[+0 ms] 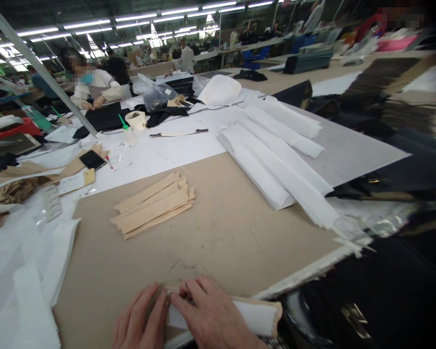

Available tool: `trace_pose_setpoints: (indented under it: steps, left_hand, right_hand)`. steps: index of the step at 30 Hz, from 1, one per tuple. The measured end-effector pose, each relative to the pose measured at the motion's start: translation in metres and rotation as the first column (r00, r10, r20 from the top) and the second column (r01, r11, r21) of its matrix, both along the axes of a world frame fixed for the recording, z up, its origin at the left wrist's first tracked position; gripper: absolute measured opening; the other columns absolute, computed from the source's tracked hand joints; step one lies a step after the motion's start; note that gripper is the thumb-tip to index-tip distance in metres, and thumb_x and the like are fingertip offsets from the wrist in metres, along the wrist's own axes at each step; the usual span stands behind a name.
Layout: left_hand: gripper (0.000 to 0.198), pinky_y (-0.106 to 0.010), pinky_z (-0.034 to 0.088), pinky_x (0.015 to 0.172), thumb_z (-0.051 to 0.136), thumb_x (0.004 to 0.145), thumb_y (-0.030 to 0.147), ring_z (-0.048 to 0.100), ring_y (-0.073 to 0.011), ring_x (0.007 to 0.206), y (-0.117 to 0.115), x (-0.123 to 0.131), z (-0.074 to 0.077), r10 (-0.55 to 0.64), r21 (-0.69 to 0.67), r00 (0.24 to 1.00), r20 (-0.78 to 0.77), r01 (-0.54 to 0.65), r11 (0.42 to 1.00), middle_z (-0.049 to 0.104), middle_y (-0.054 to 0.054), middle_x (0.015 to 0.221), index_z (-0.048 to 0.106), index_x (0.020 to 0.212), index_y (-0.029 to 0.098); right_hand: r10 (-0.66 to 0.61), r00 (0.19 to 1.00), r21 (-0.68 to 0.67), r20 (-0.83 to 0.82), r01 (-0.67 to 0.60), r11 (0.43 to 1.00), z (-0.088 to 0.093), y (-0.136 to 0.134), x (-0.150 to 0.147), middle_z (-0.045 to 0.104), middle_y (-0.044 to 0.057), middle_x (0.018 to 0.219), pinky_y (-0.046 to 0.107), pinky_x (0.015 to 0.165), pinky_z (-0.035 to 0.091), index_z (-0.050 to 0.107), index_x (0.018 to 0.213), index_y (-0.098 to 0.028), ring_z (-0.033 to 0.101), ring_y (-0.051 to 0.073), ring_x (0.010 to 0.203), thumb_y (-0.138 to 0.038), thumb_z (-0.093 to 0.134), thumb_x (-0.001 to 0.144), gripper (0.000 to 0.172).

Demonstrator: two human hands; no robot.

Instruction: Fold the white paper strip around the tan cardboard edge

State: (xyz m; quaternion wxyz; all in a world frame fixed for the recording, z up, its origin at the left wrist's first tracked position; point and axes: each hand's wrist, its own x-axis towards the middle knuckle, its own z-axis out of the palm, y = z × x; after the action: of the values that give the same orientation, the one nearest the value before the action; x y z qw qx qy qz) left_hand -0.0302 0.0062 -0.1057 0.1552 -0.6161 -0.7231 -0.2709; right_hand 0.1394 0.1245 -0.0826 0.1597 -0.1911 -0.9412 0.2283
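Observation:
At the bottom edge of the brown board, my left hand has its fingers bent together on the left end of a white strip with a tan edge. My right hand lies over the same strip, thumb and fingers closed near my left fingertips. The strip runs out to the right from under my right hand. What the fingertips pinch is partly hidden. Beyond my hands lies a stack of tan strips on the board. Several stacks of long white strips lie at the board's right.
White sheets lie at left. A phone, red pen and tape roll are farther back. Across the table, a person handles black fabric. Dark bags with metal fittings crowd the right edge.

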Motion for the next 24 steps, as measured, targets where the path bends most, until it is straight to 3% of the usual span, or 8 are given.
trace_pose_setpoints:
  steps: [6, 18, 24]
  left_hand:
    - [0.026, -0.037, 0.044, 0.1, 0.051, 0.1, 0.031, 0.061, -0.0214, 0.113, 0.003, -0.0048, -0.0008, -0.04, -0.007, 0.993, 0.109, 0.041, 0.999, 0.067, -0.006, 0.123, 0.068, 0.12, 0.031]
    - [0.028, -0.036, 0.041, 0.103, 0.049, 0.1, 0.028, 0.06, -0.0219, 0.115, 0.0028, -0.0083, -0.0007, -0.074, -0.022, 0.995, 0.067, 0.076, 0.997, 0.066, -0.006, 0.124, 0.068, 0.121, 0.03]
    - [0.032, -0.042, 0.042, 0.105, 0.054, 0.096, 0.022, 0.06, -0.0259, 0.117, -0.0016, -0.0087, -0.0029, -0.057, -0.052, 0.998, -0.017, 0.056, 0.997, 0.068, -0.007, 0.126, 0.067, 0.125, 0.031]
  right_hand:
    - [-0.011, 1.0, 0.03, 0.001, 0.011, 0.999, 0.0, -0.0003, 0.0, 0.059, 0.004, 0.104, 0.036, 0.075, 0.042, 0.054, 0.123, -0.02, 0.048, 0.022, 0.088, -0.031, 0.069, 0.088, 0.039]
    - [0.006, 1.0, 0.021, -0.001, -0.005, 1.0, 0.0023, 0.0015, 0.0008, 0.06, 0.005, 0.105, 0.036, 0.076, 0.041, 0.054, 0.123, -0.019, 0.048, 0.023, 0.088, -0.033, 0.067, 0.089, 0.038]
    - [0.003, 1.0, 0.019, -0.001, -0.003, 1.0, 0.002, 0.0019, 0.0014, 0.06, 0.005, 0.105, 0.036, 0.076, 0.042, 0.052, 0.124, -0.02, 0.048, 0.022, 0.088, -0.034, 0.067, 0.089, 0.041]
